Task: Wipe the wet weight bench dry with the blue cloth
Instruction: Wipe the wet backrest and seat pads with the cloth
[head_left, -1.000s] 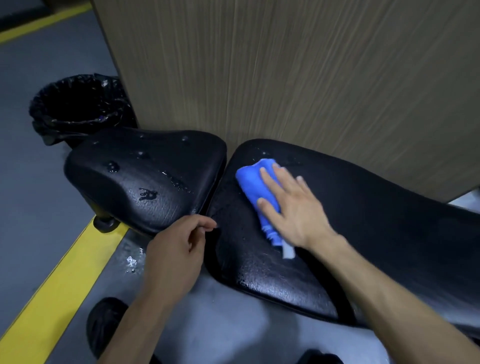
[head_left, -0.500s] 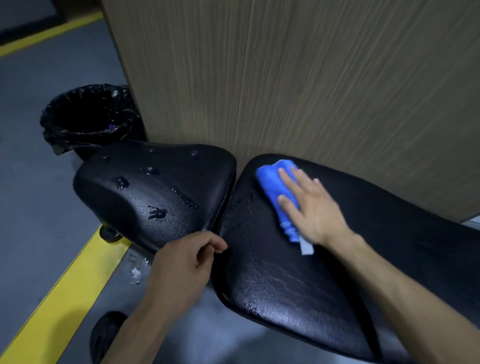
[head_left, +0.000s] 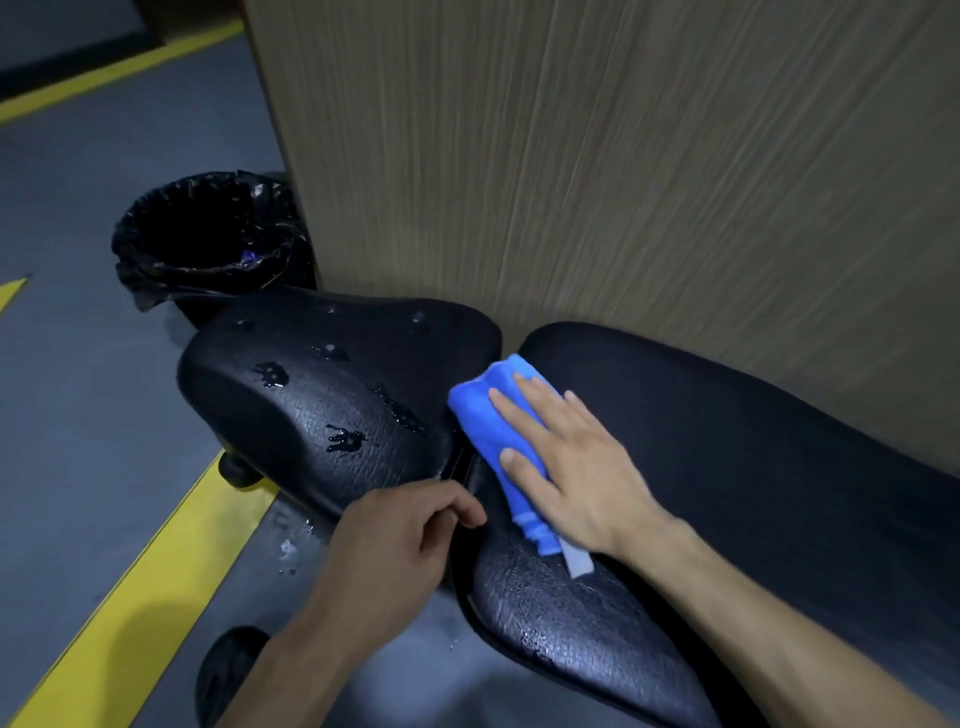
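The black weight bench has two pads: a seat pad (head_left: 322, 395) on the left with water drops and small puddles, and a long back pad (head_left: 753, 467) on the right, wet at its near end. My right hand (head_left: 576, 467) lies flat with spread fingers on the folded blue cloth (head_left: 488, 415), pressing it onto the back pad's left end beside the gap between the pads. A white tag sticks out of the cloth near my wrist. My left hand (head_left: 395, 545) is curled at the near edge of the seat pad by the gap, fingers bent against the pad's rim.
A wood-grain wall panel (head_left: 623, 182) rises right behind the bench. A bin lined with a black bag (head_left: 208, 239) stands at the back left. Yellow floor stripes (head_left: 140, 597) run over grey floor, with water drops under the seat. A dark shoe (head_left: 228, 670) shows below.
My right hand has slid the blue cloth leftward and toward me along the back pad, up to the gap. The left hand stays at the seat's edge. The camera view has shifted.
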